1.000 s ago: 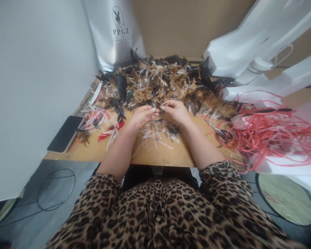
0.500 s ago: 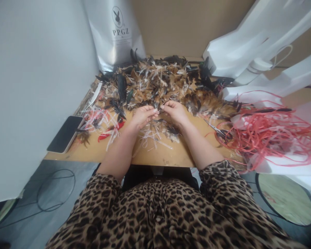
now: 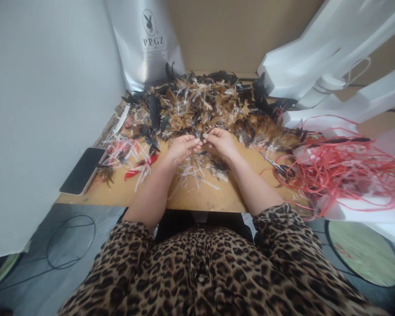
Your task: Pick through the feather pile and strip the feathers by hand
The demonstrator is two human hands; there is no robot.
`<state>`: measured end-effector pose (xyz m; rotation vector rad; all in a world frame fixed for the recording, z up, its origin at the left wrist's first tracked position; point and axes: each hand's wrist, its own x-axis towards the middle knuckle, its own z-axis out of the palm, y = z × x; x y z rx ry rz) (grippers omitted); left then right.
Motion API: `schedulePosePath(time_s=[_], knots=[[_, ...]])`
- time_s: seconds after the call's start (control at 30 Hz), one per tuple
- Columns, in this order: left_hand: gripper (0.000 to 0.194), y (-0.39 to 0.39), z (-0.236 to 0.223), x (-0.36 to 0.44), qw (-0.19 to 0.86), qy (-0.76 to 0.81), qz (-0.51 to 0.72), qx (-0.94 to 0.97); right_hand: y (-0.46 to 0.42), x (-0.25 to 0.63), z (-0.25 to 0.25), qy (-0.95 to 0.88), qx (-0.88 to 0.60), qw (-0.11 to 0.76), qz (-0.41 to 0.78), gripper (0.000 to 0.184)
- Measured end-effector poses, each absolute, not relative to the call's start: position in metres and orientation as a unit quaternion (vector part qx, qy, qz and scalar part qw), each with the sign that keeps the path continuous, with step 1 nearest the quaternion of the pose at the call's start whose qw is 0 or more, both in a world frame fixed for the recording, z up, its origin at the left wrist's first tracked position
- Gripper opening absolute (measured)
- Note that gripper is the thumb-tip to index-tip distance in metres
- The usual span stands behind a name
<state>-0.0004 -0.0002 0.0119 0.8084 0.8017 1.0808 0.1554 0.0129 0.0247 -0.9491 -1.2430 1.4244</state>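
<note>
If my left hand [image 3: 183, 148] or right hand [image 3: 221, 144] slackens — both pinching, what I can't tell — it could drop among feathers [image 3: 206, 103].

Closed in from eight to eleven o'clock by a smooth, pale grey wall [image 3: 46, 109]. Backed at twelve by a plain tan wall [image 3: 230, 35]. Crowded from one to three by angular white panels [image 3: 292, 70]. Furnished in the middle with a yellowish wooden table [image 3: 213, 202], marked along its near edge. Floored below in blue-grey [image 3: 98, 259]. Fitted at four with a round, dark-rimmed, pale green disc [image 3: 364, 254]. Lit softly, brighter toward two.
</note>
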Motion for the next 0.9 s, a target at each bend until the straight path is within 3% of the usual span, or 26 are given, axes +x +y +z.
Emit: schedulePosePath(time_s=[0.23,0.37,0.63,0.9], knots=[[0.005,0.0021,0.0134,-0.004,0.762,0.32,0.474,0.304,0.0131,0.1612,0.0256,-0.522,-0.341,0.439,0.647,0.031],[0.006,0.0019,0.0133,-0.0046,0.772,0.322,0.459,0.299,0.0126,0.1591,0.0224,-0.527,-0.345,0.455,0.629,0.028],[0.003,-0.0024,0.0164,-0.0011,0.737,0.356,0.461,0.343,0.011,0.1582,0.0254,-0.557,-0.388,0.466,0.568,0.03],[0.014,-0.0037,0.0151,-0.0004,0.703,0.389,0.451,0.389,0.0121,0.1595,0.0236,-0.578,-0.413,0.448,0.542,0.032]])
